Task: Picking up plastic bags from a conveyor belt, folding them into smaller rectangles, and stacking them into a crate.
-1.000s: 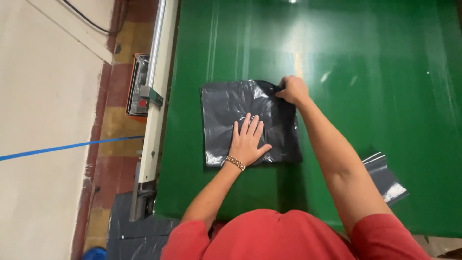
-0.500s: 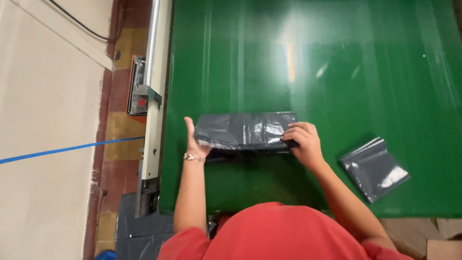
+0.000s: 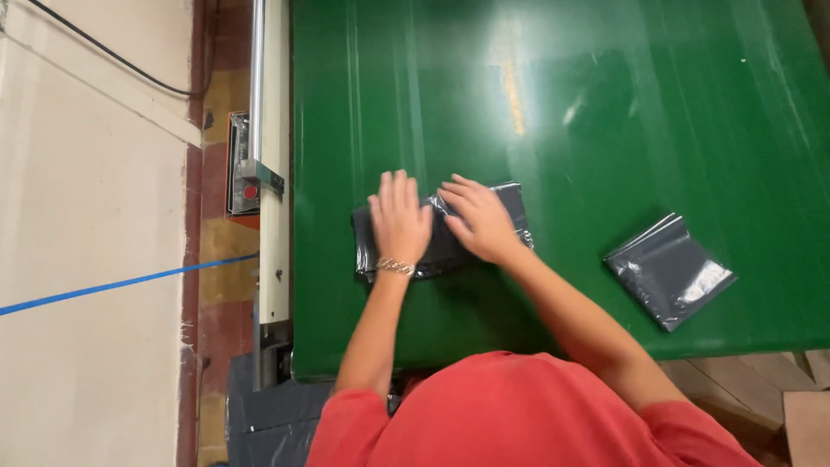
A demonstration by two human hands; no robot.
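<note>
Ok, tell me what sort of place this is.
Probably a packing or bag-making workshop. A wide green worktable has a metal rail with a red-buttoned control box along its edge. Both hands, left hand and right hand, press a folded grey plastic bag; another folded bag lies nearby.

Single head-worn view, looking steeply down from above the person's red-clad shoulders. Green table (image 3: 605,104) fills twelve to three o'clock; floor at nine o'clock.
</note>
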